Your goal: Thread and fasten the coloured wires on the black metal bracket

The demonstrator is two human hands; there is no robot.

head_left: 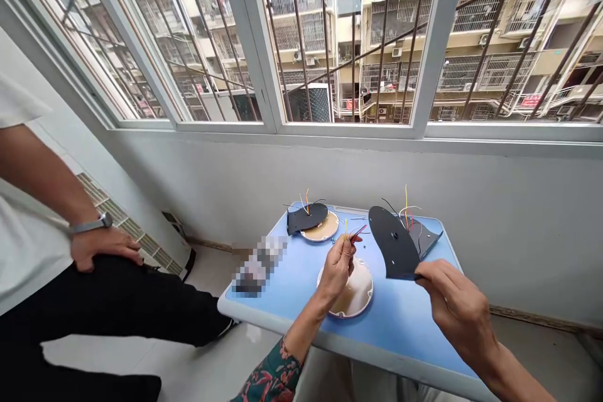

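My left hand (340, 264) is closed, pinching a small bundle of wires (358, 232) with yellow, red and dark ends that stick up past the fingertips. Beneath that hand lies a round pale disc (352, 295) with small notches on its rim, partly covered by my wrist. My right hand (455, 301) grips the lower corner of a flat black plate (393, 245) with a rounded end and small holes, tilted up above the table. Just behind it sits another black bracket (426, 240), with yellow, white, red and black wires rising near it.
The blue table (400, 308) stands below a barred window. At its back left, a black bracket (306, 218) with wires rests on a second round disc (325, 229). Small screws (334, 240) lie between. A blurred patch (259, 267) covers the left edge. A person (94, 251) stands at left.
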